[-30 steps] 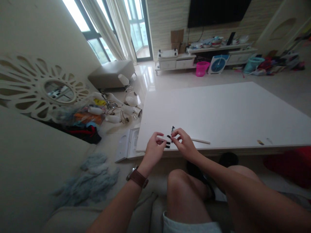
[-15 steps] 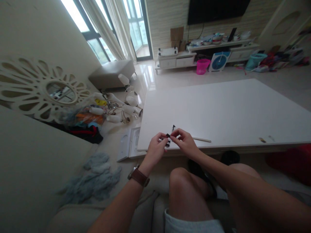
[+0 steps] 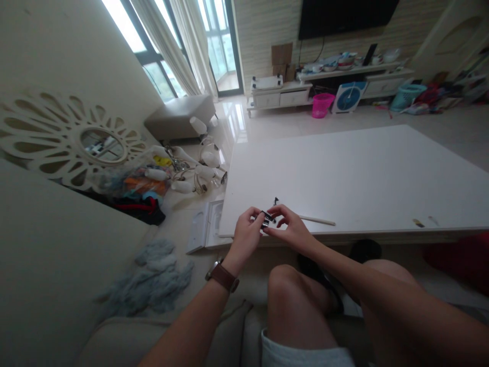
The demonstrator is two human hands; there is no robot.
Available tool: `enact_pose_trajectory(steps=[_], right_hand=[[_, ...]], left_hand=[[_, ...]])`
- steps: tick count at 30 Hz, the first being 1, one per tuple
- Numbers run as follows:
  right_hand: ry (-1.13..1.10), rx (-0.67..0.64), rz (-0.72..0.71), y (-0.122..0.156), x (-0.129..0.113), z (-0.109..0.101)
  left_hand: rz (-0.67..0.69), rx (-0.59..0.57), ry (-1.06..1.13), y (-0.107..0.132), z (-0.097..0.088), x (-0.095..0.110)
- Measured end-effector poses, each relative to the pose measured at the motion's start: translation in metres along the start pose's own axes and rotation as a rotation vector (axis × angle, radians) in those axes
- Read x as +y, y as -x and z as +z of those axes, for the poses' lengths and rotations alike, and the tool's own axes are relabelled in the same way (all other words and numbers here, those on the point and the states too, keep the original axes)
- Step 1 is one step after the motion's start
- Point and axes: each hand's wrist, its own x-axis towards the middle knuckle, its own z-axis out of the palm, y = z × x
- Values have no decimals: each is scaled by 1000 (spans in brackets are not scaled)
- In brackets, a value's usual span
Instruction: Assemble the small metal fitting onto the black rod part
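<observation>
My left hand (image 3: 245, 234) and my right hand (image 3: 289, 228) meet over the near edge of the white table (image 3: 362, 173). Both pinch one small black and silver part (image 3: 266, 219) between their fingertips; what it is cannot be made out. A tiny black piece (image 3: 275, 200) lies on the table just beyond the hands. A thin white stick (image 3: 319, 220) lies to the right of my right hand. A brown watch (image 3: 222, 276) sits on my left wrist.
My bare knees (image 3: 294, 285) are below the table edge. On the floor to the left lie white lamp parts (image 3: 193, 173), a white tray (image 3: 204, 232), coloured clothes (image 3: 137, 191) and grey-blue fluff (image 3: 153, 278). A carved mirror (image 3: 72, 142) leans on the wall. A TV stand (image 3: 324, 86) is at the back.
My two hands have drawn together, and the small black part now sits pinched between both. The view has shifted slightly to the left.
</observation>
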Motion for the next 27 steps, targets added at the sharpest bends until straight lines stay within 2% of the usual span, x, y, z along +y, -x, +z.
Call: enact_pose_trajectory(steps=[10,19,21,27], right_hand=[[82,-10,-83,3,2,3],[134,-8,-67,3,4,3],[149,-10,-62,3,6,3],[252,-46,13,0,14,4]], left_hand=[[15,-6,-21,-2,1,-4],[9,-23,7,-2,1,-10],[35,38,5,-3,0,-9],[155,341,-3,-8,-7,-4]])
